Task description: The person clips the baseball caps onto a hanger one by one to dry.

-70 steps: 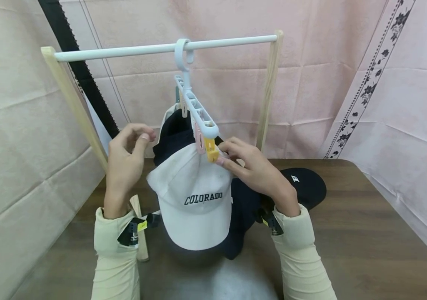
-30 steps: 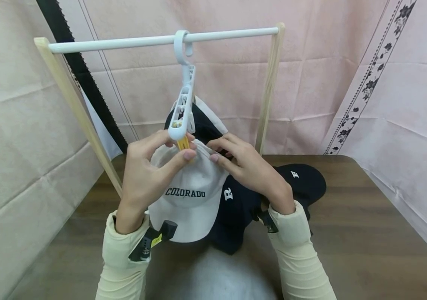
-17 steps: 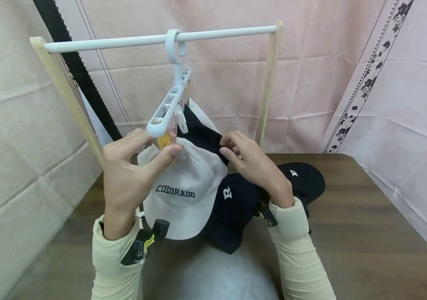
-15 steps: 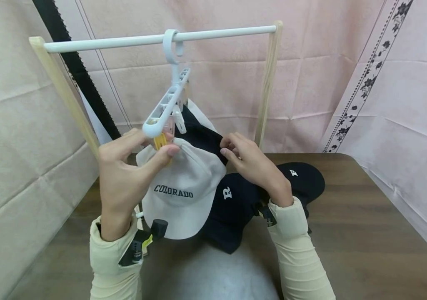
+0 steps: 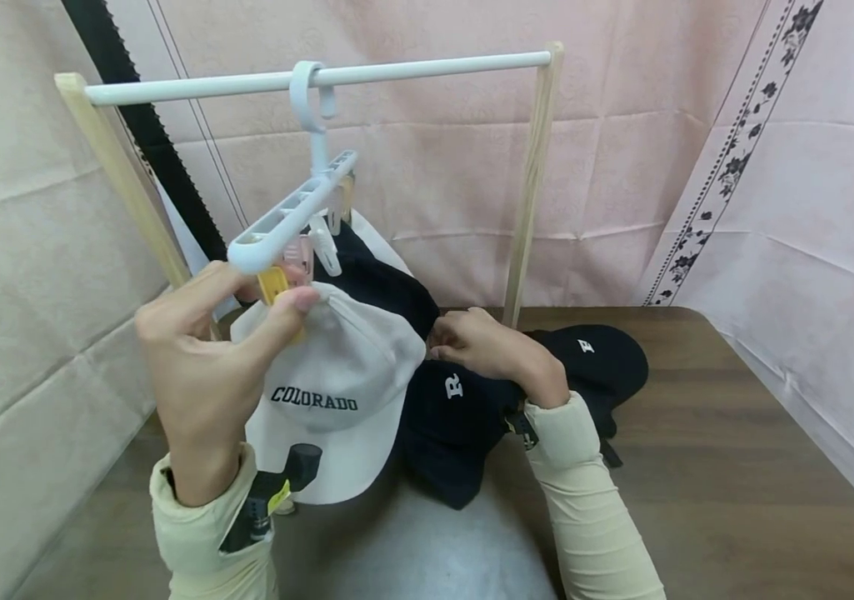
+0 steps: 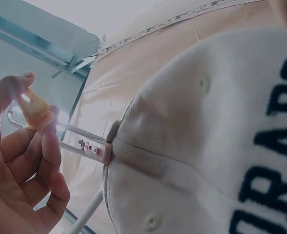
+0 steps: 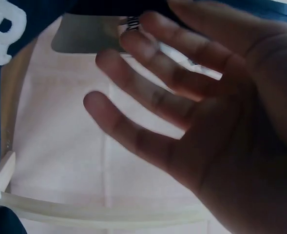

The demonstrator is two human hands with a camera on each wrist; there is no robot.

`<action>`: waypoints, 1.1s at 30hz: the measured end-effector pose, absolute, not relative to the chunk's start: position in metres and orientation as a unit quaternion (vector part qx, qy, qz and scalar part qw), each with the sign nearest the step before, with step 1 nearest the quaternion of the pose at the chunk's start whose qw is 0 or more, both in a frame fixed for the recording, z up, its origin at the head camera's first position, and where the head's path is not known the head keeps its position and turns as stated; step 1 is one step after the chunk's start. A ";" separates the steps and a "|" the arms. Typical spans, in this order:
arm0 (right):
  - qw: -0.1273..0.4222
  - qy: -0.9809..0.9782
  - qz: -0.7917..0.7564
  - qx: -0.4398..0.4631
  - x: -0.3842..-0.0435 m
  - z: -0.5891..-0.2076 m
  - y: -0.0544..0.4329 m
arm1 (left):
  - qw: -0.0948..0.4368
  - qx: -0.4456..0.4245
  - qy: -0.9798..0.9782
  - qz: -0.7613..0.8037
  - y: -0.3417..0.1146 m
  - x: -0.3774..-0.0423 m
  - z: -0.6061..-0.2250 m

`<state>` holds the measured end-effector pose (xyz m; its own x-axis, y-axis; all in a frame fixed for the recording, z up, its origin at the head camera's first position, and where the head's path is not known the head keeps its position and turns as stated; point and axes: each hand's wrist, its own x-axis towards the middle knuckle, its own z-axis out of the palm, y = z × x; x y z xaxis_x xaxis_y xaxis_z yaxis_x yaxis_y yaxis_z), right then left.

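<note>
My left hand (image 5: 202, 358) pinches a yellow clothes clip (image 5: 273, 284) at the near end of a pale blue clip hanger (image 5: 295, 212). The left wrist view shows that clip between thumb and fingers. Beside it a pink clip (image 6: 95, 149) grips the edge of the white COLORADO cap (image 5: 332, 354), which hangs facing me. Behind hangs a dark navy cap (image 5: 370, 279). My right hand (image 5: 488, 346) is low beside the hanging caps, over the navy cap with a white R (image 5: 456, 421). In the right wrist view its fingers are spread and loosely bent, nothing between them.
The hanger's hook sits on the white rod (image 5: 427, 72) of a wooden-ended rack. Another black cap (image 5: 602, 367) lies at the right on the brown wooden table (image 5: 734, 433). Pale cloth curtains (image 5: 621, 125) stand behind.
My left hand came to the yellow clip and drew the hanger's near end leftward, turning it, and the hook slid left along the rod. My right hand left the cap's edge and went lower.
</note>
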<state>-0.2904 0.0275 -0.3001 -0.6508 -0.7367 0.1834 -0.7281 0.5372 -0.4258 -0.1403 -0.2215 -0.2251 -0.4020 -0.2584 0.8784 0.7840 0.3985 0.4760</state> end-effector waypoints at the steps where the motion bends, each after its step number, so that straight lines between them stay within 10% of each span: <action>1: 0.015 0.874 -0.232 -0.426 -0.291 -0.302 0.026 | 0.513 -0.196 -0.659 -0.514 -0.222 -0.140 -0.225; 33: 0.126 0.829 -0.203 -0.506 -0.300 -0.336 -0.005 | 0.486 -0.233 -0.657 -0.527 -0.224 -0.133 -0.221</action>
<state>-0.2999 -0.0047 -0.3355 -0.4568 -0.8896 -0.0032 -0.7870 0.4058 -0.4647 -0.1331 -0.2239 -0.2205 -0.4197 -0.2053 0.8842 0.8185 0.3354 0.4664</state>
